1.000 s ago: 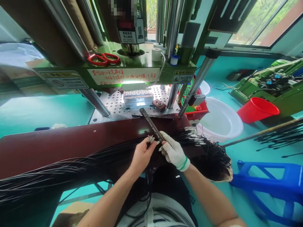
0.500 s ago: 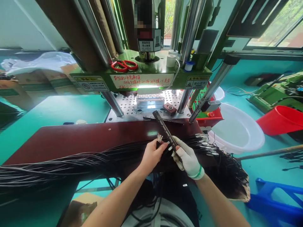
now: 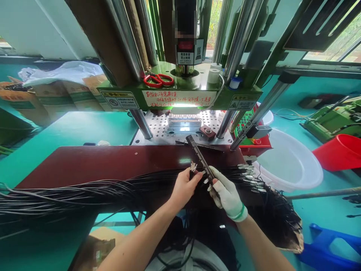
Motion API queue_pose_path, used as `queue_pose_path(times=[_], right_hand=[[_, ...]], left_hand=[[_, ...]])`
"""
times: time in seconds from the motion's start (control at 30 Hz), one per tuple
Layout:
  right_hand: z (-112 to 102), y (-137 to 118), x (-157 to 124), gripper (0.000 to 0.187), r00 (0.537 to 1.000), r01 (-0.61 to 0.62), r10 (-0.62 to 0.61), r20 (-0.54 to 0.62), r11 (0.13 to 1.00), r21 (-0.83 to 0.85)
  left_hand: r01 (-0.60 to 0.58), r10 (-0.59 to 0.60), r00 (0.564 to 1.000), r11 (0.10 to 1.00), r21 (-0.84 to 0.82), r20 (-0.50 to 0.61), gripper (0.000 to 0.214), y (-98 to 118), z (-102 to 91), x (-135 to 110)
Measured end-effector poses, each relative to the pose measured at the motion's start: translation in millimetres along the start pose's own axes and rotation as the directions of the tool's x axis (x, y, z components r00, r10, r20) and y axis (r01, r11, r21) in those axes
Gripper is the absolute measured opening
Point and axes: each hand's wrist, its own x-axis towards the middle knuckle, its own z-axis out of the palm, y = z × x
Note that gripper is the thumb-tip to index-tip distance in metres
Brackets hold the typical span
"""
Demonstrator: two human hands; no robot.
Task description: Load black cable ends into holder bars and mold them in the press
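**Grip unchanged, only the view has swung left**

Over the last second your head has turned toward the left, so the bench scene sits farther right in view, while both hands hold almost the same pose. That suggests the work in hand is at much the same point: metal-tipped leads held close beside a slotted bar.

Your bare left hand [image 3: 184, 187] is closed, thumb against fingers, around a small bunch of metal-tipped leads [image 3: 193, 167] whose ends poke up from the fist. Your gloved right hand [image 3: 228, 196] is wrapped around the near end of the black bar [image 3: 200, 156], which slants up and away to the left, above the worktop [image 3: 96, 161]. A few bright metal tips show along the bar's near side, between the hands; whether they are seated in it, you cannot tell from here.

A thick run of black cables [image 3: 96, 190] lies across the near side of the worktop, passing behind your hands to loose metal ends [image 3: 251, 178] on the right. Beyond, a dark strip [image 3: 210, 146] lies along the near edge of the perforated plate [image 3: 158, 137], in front of the lit metal block [image 3: 184, 123]. A brown block [image 3: 208, 132] crowds that block's right side, and the press columns [image 3: 143, 125] flank both.
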Motion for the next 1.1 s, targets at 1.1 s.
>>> queue_pose_path(times=[1.1], right_hand=[[-6.4, -3.7, -0.8, 0.058, 1.000, -0.013, 0.013, -0.002, 0.999, 0.033]], left_hand=[[0.138, -0.112, 0.983, 0.974, -0.179, 0.149, 0.035, 14.3, -4.7, 5.7]])
